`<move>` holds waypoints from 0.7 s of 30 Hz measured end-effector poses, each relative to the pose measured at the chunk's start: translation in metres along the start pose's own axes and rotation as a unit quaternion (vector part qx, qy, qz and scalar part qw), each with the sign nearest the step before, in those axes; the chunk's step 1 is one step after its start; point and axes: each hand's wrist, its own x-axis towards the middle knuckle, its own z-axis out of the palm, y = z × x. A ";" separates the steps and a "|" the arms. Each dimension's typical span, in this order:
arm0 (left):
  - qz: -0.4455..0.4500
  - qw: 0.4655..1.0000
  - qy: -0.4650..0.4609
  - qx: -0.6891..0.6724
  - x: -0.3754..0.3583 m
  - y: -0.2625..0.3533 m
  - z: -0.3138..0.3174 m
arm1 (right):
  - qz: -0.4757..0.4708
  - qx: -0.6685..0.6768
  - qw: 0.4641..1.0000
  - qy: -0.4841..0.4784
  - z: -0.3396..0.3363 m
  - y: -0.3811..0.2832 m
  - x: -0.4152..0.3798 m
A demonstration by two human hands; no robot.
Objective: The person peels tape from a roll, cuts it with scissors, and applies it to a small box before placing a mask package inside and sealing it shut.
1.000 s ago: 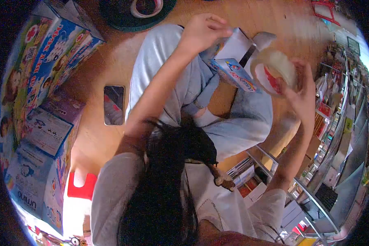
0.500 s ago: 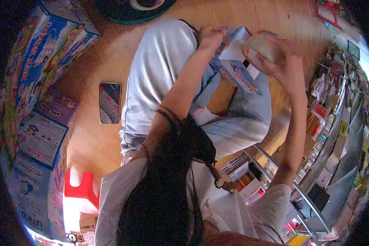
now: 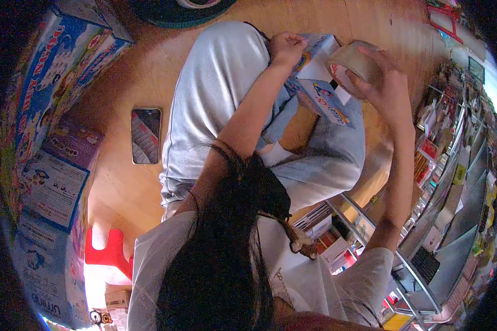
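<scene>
A blue and white printed box (image 3: 323, 102) with open flaps rests at the lap, over the crossed legs in light jeans. My left hand (image 3: 287, 49) is closed at the box's upper left edge, its fingertips pinched; what they hold is too small to make out. A wide roll of clear tape (image 3: 359, 66) is in my right hand (image 3: 385, 83), with thumb and fingers around its ring. The roll is just right of the box, close to its white inner flap.
A phone (image 3: 146, 135) lies on the wooden floor to the left. Large printed cartons (image 3: 52, 187) stand at the far left, near a red stool (image 3: 109, 255). Packed shelves (image 3: 447, 209) run along the right. A dark green round object (image 3: 176, 22) is at the top.
My left hand has shifted slightly up and right, its fingers curled more at the box edge. The tape roll has tilted a little in my right hand.
</scene>
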 end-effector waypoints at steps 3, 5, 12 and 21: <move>-0.009 1.000 0.005 0.001 0.002 -0.004 0.002 | 0.008 0.013 1.000 -0.009 -0.004 -0.006 0.002; -0.017 1.000 -0.012 0.001 0.019 -0.026 0.007 | 0.008 0.013 1.000 -0.010 -0.003 -0.005 0.003; -0.026 1.000 0.016 -0.005 0.000 0.002 0.000 | 0.015 -0.003 1.000 -0.016 -0.001 -0.003 0.007; 0.032 0.996 0.031 0.083 0.000 0.001 -0.003 | 0.023 -0.010 0.999 -0.037 0.001 0.003 0.005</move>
